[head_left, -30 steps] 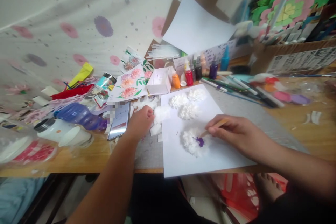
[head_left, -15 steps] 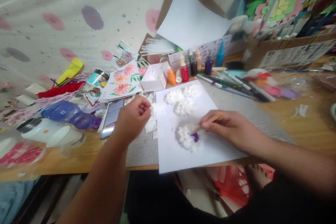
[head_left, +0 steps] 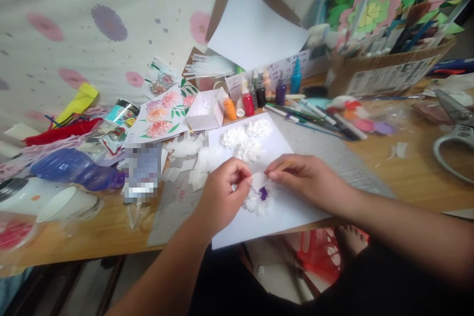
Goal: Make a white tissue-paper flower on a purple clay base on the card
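Observation:
On a white sheet of paper [head_left: 237,232] lies a ruffled white paper flower [head_left: 255,205] with a purple centre. Over it, my left hand [head_left: 229,192] is closed, thumb and finger pinching the edge of a small white paper piece [head_left: 260,182]. My right hand [head_left: 307,177] grips a thin wooden stick [head_left: 284,165], its fingertips close to the other side of that piece; the stick's lower end is hidden by the fingers. Three more white paper flowers [head_left: 250,149] sit further back on the sheet.
White paper scraps [head_left: 185,145] lie left of the sheet. Behind stand several paint bottles [head_left: 247,98] and a small white box [head_left: 207,111]. Pens [head_left: 314,113] lie at the back right, scissors [head_left: 457,133] at the far right. A blue plastic bottle [head_left: 74,168] lies left.
My left hand has moved right, from beside the scraps to over the front flower, and now pinches a white paper piece. My right hand has drawn closer to it. The view has turned right.

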A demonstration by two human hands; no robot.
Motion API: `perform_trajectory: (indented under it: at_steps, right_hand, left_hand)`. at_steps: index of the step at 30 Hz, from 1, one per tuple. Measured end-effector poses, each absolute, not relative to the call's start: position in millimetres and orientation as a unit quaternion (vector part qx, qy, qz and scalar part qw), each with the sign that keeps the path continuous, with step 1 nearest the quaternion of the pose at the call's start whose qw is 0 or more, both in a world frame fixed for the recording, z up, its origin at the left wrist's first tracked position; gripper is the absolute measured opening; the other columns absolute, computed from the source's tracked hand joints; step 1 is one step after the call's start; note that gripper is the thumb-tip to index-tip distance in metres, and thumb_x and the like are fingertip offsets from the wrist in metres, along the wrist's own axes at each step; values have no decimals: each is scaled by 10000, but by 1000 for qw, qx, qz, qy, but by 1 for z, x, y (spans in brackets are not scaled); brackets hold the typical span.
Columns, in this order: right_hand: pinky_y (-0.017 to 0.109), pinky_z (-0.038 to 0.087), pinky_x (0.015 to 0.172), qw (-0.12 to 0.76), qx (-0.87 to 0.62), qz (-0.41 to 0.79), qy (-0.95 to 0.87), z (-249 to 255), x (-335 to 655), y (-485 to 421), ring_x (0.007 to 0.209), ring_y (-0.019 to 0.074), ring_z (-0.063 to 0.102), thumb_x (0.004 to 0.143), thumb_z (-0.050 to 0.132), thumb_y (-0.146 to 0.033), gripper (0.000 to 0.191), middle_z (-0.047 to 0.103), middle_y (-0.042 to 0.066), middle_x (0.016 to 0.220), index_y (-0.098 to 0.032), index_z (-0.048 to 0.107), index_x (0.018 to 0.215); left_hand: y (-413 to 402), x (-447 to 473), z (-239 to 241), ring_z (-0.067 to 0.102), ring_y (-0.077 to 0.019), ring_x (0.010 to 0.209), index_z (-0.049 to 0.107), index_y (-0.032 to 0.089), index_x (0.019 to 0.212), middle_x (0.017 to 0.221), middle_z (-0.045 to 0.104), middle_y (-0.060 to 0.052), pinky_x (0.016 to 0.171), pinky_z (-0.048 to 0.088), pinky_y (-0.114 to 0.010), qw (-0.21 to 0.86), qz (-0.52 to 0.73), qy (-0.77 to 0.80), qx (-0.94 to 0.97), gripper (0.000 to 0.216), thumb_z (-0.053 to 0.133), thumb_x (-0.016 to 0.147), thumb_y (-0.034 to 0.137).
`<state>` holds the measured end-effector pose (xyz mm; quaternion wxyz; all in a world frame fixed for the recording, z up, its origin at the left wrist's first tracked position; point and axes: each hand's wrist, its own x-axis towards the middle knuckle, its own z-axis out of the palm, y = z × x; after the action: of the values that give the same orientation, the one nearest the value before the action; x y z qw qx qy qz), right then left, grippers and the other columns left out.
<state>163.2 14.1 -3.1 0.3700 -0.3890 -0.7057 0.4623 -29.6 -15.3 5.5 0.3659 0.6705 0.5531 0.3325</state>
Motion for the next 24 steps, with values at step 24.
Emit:
perform_trajectory:
  at_steps: [24]
  right_hand:
    - [274, 470, 683, 399, -361, 434, -723, 3, 161, 10, 706, 147, 627, 824, 557, -243, 173, 673, 9, 759, -208, 601, 661]
  left_hand:
    - [-13, -34, -3, 511, -82, 612, 555, 207, 806, 698, 555, 42, 540, 411, -190, 317, 261, 551, 727, 84, 512, 798, 136]
